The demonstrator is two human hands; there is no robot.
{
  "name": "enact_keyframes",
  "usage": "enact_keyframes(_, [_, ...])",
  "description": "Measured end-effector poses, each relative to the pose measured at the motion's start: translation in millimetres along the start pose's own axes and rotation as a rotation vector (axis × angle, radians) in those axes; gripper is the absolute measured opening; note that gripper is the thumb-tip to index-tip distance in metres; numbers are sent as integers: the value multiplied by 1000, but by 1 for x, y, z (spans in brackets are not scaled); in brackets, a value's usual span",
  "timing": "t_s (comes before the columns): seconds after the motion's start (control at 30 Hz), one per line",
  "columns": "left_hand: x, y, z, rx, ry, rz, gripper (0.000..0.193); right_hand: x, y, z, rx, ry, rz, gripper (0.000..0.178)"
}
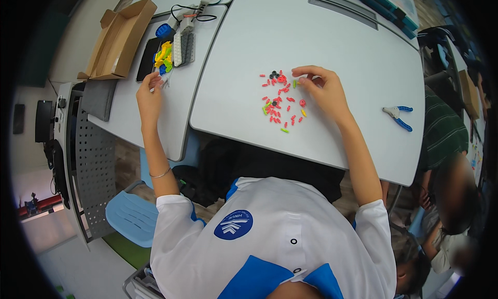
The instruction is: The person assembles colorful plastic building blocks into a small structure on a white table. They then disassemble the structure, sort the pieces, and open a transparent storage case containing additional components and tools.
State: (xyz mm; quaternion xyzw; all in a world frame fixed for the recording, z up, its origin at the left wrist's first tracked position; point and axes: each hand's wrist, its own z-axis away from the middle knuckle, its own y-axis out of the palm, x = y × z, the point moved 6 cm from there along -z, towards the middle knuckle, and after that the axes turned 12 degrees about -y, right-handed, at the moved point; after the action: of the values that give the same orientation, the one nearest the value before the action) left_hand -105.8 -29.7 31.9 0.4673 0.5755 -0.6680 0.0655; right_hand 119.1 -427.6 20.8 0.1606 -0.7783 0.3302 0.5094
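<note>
My left hand point(149, 93) is over the left table with its fingers curled together. A few small grey pieces point(166, 83) lie beside its fingertips; whatever it pinches is too small to make out. Just above it sits a heap of yellow, green and blue building parts point(164, 58). Over the right table, my right hand point(326, 89) has thumb and index finger apart, with nothing visibly held. A small green peg point(294, 84) is near its thumb tip. Scattered red pegs point(274, 109) spread to the left of that hand, mixed with black connectors point(274, 74) and a yellow peg point(304, 113).
An open cardboard box point(118, 39) stands at the far left, near a black tray point(148, 60) and grey beams point(184, 49). Blue-handled pliers point(398, 116) lie at the right. A gap runs between the two tables. Other people are at the right.
</note>
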Motion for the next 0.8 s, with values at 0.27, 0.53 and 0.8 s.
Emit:
enact_keyframes(0.27, [-73,28,55,11,158,59,27,-4,-23,16,-13,-35,237,28])
enact_keyframes(0.53, [-159,163,138,471,611,-48,61,8,27,-8,119,-173,207,29])
enact_keyframes(0.8, [-165,168,160,538,694,22,71,8,30,1,270,-284,133,32])
